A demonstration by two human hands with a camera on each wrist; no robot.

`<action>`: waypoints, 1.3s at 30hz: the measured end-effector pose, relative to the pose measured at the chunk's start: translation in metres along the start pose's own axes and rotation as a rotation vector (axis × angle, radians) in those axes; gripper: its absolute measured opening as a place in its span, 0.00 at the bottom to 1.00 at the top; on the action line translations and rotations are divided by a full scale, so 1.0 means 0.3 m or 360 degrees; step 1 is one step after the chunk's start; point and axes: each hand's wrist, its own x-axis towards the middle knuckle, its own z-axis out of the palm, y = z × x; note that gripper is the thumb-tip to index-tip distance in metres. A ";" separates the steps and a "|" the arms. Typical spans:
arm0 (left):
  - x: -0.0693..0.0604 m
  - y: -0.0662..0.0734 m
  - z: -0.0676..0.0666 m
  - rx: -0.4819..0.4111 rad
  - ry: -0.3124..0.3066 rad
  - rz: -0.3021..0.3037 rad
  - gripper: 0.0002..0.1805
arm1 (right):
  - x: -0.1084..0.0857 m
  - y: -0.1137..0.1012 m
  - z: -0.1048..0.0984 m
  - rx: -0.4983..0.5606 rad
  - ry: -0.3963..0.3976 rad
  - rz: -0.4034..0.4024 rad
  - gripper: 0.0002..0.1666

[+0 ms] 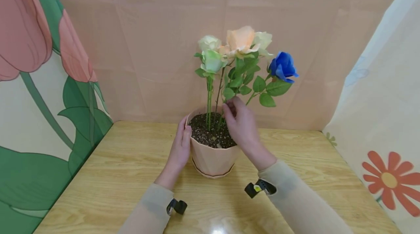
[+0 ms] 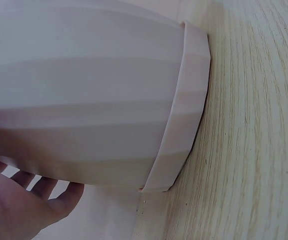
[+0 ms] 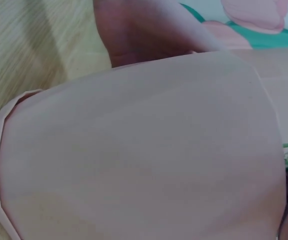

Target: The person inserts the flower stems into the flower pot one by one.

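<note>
A pale pink flower pot (image 1: 213, 157) filled with dark soil (image 1: 213, 140) stands on the table. My left hand (image 1: 179, 143) holds its left side; in the left wrist view the fingers (image 2: 66, 197) lie along the outer wall. My right hand (image 1: 242, 124) reaches over the right rim, thumb and fingertips pinching a rose stem partly hidden by the hand. I cannot tell which bloom that stem bears. Upright in the pot are a green-white rose (image 1: 211, 61), a peach rose (image 1: 241, 39) and white roses (image 1: 210, 42). A blue rose (image 1: 283, 67) leans right, its lower stem hidden.
Under the pot sits a matching saucer (image 2: 189, 105) on the wood-grain table (image 1: 131, 175). A plain pink backdrop (image 1: 157, 44) hangs behind. Printed flower sheets stand on the left (image 1: 39, 117) and right (image 1: 387, 124). Both sleeves carry small black wrist cameras (image 1: 179, 206).
</note>
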 end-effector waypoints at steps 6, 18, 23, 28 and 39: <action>-0.001 0.002 -0.001 -0.0005 -0.0007 -0.0005 0.29 | -0.015 0.014 0.026 -0.0067 -0.0031 0.0004 0.07; -0.004 0.002 -0.003 -0.0002 -0.0017 -0.0024 0.29 | -0.024 0.009 0.022 -0.0169 -0.0064 -0.0003 0.07; -0.006 0.009 -0.007 0.0015 -0.0018 -0.0037 0.29 | -0.023 0.008 0.023 -0.0221 -0.0060 -0.0008 0.08; -0.004 0.011 -0.006 0.0025 -0.0018 -0.0034 0.29 | -0.022 0.007 0.023 -0.0277 -0.0067 -0.0007 0.09; -0.006 0.008 -0.006 0.0021 -0.0016 -0.0035 0.30 | -0.020 0.002 0.023 -0.0252 -0.0127 0.0021 0.10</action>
